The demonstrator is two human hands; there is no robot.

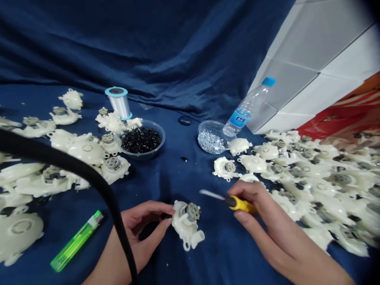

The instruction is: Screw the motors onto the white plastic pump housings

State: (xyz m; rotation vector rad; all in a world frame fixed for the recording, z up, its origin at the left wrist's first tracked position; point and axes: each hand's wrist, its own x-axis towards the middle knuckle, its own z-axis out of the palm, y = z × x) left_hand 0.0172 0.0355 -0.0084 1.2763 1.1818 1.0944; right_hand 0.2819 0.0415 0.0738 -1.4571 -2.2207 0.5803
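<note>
Nearest me, a black cord (113,198) curves across my view, and a translucent green lighter (75,241) lies on the blue cloth. The thumb and forefinger of my left hand (145,229) pinch the near-left side of the housing (185,225), a smooth, cream plastic shell with lugs, a stubby spout and a round grey metal motor (193,211). My right hand (261,221) grips the yellow handle of a screwdriver (237,202) between thumb and fingers, its slim metal shaft pointing left, apart from the housing. Farther off, clear round bowls hold glossy black bits (141,139) and shiny silver ones (211,141), with more cream housings heaped either side. Behind stand a spool (118,103) of fine, pale thread and a tilted, clear bottle (249,107).
</note>
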